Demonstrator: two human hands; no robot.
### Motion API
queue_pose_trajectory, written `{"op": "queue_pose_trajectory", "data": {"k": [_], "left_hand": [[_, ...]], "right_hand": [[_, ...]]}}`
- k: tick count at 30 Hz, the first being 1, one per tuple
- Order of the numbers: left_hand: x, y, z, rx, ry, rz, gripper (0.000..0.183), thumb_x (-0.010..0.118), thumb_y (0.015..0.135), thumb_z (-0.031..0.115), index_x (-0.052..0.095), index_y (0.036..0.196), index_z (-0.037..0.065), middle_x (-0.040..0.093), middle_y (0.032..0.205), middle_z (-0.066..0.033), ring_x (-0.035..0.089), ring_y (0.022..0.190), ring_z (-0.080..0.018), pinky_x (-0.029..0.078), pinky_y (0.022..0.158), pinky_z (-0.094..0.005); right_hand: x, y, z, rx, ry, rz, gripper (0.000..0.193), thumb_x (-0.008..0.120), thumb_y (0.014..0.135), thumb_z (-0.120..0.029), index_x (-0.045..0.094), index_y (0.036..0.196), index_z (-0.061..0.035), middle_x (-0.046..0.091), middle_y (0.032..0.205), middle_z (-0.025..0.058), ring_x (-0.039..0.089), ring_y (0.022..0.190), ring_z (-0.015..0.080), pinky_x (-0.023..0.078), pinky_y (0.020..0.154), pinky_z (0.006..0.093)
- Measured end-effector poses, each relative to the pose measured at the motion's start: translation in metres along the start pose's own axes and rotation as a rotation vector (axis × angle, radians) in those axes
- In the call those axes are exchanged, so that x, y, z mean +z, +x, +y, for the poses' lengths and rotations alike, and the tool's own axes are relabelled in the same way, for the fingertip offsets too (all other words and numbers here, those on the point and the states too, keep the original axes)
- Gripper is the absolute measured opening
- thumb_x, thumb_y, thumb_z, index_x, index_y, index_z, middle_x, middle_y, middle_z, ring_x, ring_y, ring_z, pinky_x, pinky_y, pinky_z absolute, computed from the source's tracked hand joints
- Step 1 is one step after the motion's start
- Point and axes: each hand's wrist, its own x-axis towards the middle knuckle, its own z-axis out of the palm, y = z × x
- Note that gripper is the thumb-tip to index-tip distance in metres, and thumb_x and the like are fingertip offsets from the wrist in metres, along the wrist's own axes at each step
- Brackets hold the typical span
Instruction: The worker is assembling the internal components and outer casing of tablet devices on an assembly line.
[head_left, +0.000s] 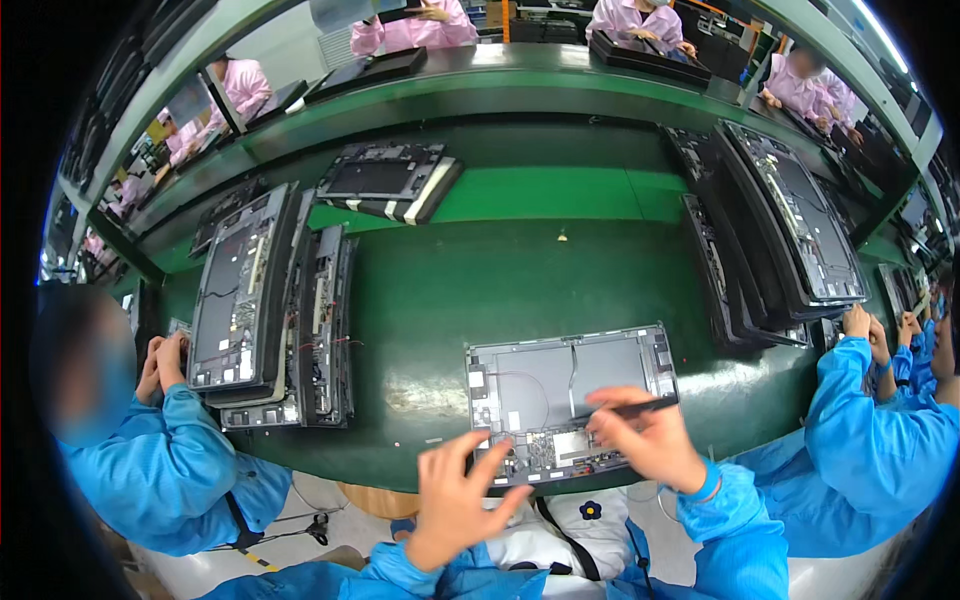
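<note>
An opened laptop chassis (510, 384) lies on the green bench right in front of me, its circuit board along the edge nearest me. My left hand (458, 497) hovers over its near left corner, fingers spread, with nothing in them. Over the right part of the chassis, my right hand (650, 435) is closed around a slim dark tool (645, 407). That tool points out to the right past my fingers; whether it is a pair of tweezers or a pen-like tool cannot be made out. A thin dark cable runs down the middle of the chassis.
Tall stacks of similar chassis stand at left (235, 300) and right (790, 220). A smaller pile (385, 175) sits at the back left. Co-workers in blue sleeves (150, 470) flank me on both sides. Behind a raised green ledge (470, 90), people in pink work.
</note>
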Motion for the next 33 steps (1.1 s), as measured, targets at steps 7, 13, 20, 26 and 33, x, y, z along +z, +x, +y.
{"op": "queue_pose_trajectory", "data": {"k": [7, 13, 20, 26, 33], "left_hand": [[-0.006, 0.062, -0.025, 0.259, -0.081, -0.106, 0.025, 0.08, 0.077, 0.01, 0.072, 0.101, 0.005, 0.067, 0.107, -0.0083, 0.062, 0.1, -0.0308, 0.049, 0.088, -0.0415], [0.006, 0.066, -0.03, 0.331, -0.158, -0.2, 0.016, 0.076, 0.08, 0.004, 0.07, 0.095, 0.005, 0.068, 0.103, -0.0066, 0.064, 0.093, -0.029, 0.051, 0.084, -0.0388], [0.014, 0.068, -0.033, 0.288, -0.208, -0.138, 0.015, 0.076, 0.081, 0.004, 0.069, 0.095, 0.004, 0.067, 0.106, -0.0068, 0.062, 0.093, -0.0291, 0.052, 0.083, -0.0391], [0.007, 0.069, -0.034, 0.343, -0.171, -0.197, 0.015, 0.076, 0.083, 0.008, 0.07, 0.096, 0.007, 0.065, 0.108, -0.0055, 0.062, 0.094, -0.0279, 0.053, 0.082, -0.0391], [0.004, 0.09, -0.033, 0.36, -0.169, -0.362, 0.016, 0.074, 0.089, 0.018, 0.064, 0.099, 0.01, 0.06, 0.103, -0.0049, 0.065, 0.093, -0.0281, 0.055, 0.074, -0.0416]], "right_hand": [[0.04, -0.008, 0.021, -0.468, -0.381, 0.042, 0.016, 0.078, 0.085, 0.0, 0.076, 0.101, 0.0008, 0.075, 0.081, 0.0091, 0.07, 0.064, 0.0132, 0.055, 0.06, 0.0259], [0.048, -0.009, 0.016, -0.602, -0.639, 0.136, 0.019, 0.08, 0.079, -0.002, 0.075, 0.097, -0.0049, 0.074, 0.082, 0.0064, 0.071, 0.066, 0.0213, 0.054, 0.058, 0.0297], [0.052, -0.005, 0.019, -0.7, -0.661, 0.108, 0.023, 0.08, 0.073, 0.003, 0.075, 0.095, -0.0035, 0.073, 0.078, 0.0055, 0.066, 0.059, 0.0198, 0.049, 0.054, 0.0293], [0.061, -0.016, 0.018, -0.707, -0.899, 0.198, 0.026, 0.081, 0.067, 0.001, 0.073, 0.091, -0.0056, 0.072, 0.078, 0.0036, 0.067, 0.065, 0.0192, 0.049, 0.057, 0.0295], [0.066, -0.007, 0.027, -0.479, -0.603, 0.3, 0.016, 0.078, 0.076, -0.002, 0.067, 0.085, -0.0079, 0.066, 0.068, 0.0034, 0.063, 0.05, 0.0195, 0.048, 0.046, 0.0312]]}}
